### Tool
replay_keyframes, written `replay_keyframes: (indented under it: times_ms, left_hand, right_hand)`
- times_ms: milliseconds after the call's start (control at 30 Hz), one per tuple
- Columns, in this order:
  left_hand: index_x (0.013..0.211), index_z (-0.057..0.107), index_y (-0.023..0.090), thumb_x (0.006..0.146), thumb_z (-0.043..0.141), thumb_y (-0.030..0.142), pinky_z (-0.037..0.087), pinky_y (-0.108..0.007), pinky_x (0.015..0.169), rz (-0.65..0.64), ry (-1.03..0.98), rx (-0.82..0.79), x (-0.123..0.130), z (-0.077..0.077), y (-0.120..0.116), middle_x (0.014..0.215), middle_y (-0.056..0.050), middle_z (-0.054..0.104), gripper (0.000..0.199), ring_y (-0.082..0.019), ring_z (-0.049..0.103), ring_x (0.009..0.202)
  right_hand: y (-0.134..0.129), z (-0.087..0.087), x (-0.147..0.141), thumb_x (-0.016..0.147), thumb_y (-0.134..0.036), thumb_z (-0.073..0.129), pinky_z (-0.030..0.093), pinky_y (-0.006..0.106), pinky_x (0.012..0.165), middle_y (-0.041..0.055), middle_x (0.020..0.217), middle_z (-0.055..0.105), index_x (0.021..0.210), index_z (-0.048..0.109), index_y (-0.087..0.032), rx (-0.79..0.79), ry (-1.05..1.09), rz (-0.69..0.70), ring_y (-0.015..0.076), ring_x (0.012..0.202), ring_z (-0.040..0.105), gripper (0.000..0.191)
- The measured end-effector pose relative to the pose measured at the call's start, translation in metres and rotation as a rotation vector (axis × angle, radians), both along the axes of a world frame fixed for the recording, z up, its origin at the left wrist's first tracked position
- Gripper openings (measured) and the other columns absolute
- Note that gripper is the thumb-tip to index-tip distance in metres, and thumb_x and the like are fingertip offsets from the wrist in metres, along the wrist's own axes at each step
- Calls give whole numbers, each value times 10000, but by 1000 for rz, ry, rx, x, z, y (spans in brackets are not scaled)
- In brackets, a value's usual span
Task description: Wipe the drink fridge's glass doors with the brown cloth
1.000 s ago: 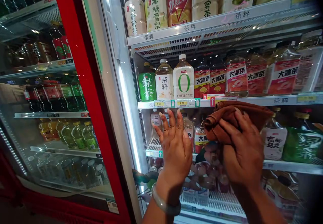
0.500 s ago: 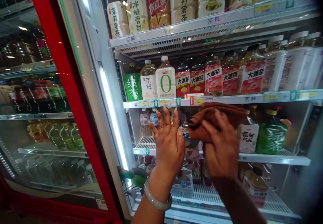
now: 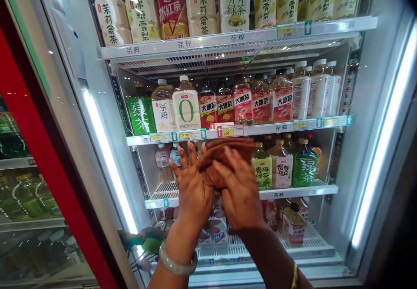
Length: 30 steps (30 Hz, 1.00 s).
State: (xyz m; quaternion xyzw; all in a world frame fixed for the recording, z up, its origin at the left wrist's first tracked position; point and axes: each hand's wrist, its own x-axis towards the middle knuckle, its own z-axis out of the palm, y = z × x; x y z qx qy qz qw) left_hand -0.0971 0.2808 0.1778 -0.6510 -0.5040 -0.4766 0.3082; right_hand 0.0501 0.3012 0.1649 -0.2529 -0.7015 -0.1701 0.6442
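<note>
Brown cloth (image 3: 213, 153), folded and bunched, sits at the centre of the frame under the fingers of the right hand (image 3: 241, 189), which lie stretched across it; whether the thumb pinches it from beneath cannot be told. Just beside it, slightly left of centre, the left hand (image 3: 195, 191) is raised with its fingers spread, and contact with the cloth is unclear. A pale bangle (image 3: 177, 265) circles the left wrist, and a gold-coloured band (image 3: 295, 276) shows at the bottom edge on the right arm. Above the hands, a white shelf edge (image 3: 260, 129) carries price tags below a row of bottles, among them a white-labelled bottle (image 3: 185, 109) with a large green 0. A red bottle (image 3: 172, 13) stands at the upper left, and a red frame (image 3: 39, 167) slants down the left side
</note>
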Motion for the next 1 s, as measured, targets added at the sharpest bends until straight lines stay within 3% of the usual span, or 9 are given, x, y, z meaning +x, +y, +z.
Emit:
replay_keyframes:
  times_ms: [133, 267, 400, 500, 600, 733, 800, 867, 1000]
  left_hand:
    - [1690, 149, 319, 1083, 325, 225, -122, -541, 1338, -32, 13, -23, -4, 2, -4, 1782, 1, 38, 639, -235, -66, 1658]
    - [1682, 153, 355, 1081, 347, 223, -126, -577, 1326, -35, -23, -22, 3, 1, -5, 1782, 15, 6, 645, -249, -79, 1656]
    - [1686, 171, 318, 1080, 321, 220, -147, -606, 1310, -14, -31, 10, 13, -1, 0, 1781, -18, 17, 633, -269, -67, 1657]
    - [1692, 170, 274, 1080, 291, 218, -188, -568, 1304, -4, -15, 37, 17, -3, 4, 1780, -45, 75, 626, -252, -58, 1660]
    - [1691, 160, 306, 1081, 310, 221, -222, -548, 1291, 22, -10, 34, 20, -3, 6, 1783, -19, 33, 634, -238, -84, 1659]
    - [1689, 112, 354, 1084, 331, 242, -222, -568, 1285, 33, -39, 30, 25, -3, 8, 1782, 16, -10, 653, -230, -132, 1652]
    - [1688, 105, 360, 1085, 336, 261, -217, -582, 1285, 40, -42, 27, 26, -3, 9, 1780, 24, -16, 654, -235, -139, 1651]
    - [1690, 116, 344, 1083, 330, 272, -208, -593, 1287, 46, -43, 24, 27, -3, 9, 1780, 18, -22, 649, -248, -132, 1653]
    - [1692, 164, 300, 1072, 288, 244, -195, -638, 1278, 33, -38, 13, 28, -2, 5, 1783, -14, -18, 635, -295, -116, 1654]
  right_hand:
    - [6, -4, 13, 893, -13, 475, 426, 485, 1219, 71, 1458, 660, 1254, 701, -217, 97, -5, 63, 222, 1439, 548, 473]
    - [18, 0, 39, 862, 6, 463, 412, 554, 1221, 75, 1539, 588, 1291, 691, -235, 92, 173, -44, 255, 1466, 518, 542]
    - [9, -4, 18, 876, -61, 502, 366, 572, 1242, 99, 1645, 459, 1417, 615, -216, 16, 75, -100, 291, 1543, 409, 574]
    - [6, -15, 5, 883, -95, 516, 312, 509, 1280, 100, 1598, 524, 1438, 595, -195, 44, -81, -67, 259, 1523, 443, 569]
    - [18, -19, 26, 869, -50, 516, 321, 497, 1277, 72, 1554, 577, 1369, 644, -238, 118, -67, -81, 243, 1489, 491, 549]
    - [32, -10, 59, 854, -28, 525, 363, 573, 1243, 71, 1629, 486, 1389, 634, -273, 112, 138, -159, 295, 1516, 454, 599]
    - [29, -7, 55, 859, -44, 527, 340, 607, 1248, 90, 1655, 445, 1424, 609, -260, 79, 202, -175, 317, 1539, 417, 610]
    - [21, -8, 39, 863, -73, 530, 336, 591, 1254, 98, 1670, 419, 1445, 591, -242, 33, 134, -147, 316, 1560, 380, 609]
    - [14, -17, 25, 840, -77, 508, 376, 489, 1243, 56, 1546, 586, 1379, 635, -255, 70, -92, -22, 248, 1489, 492, 582]
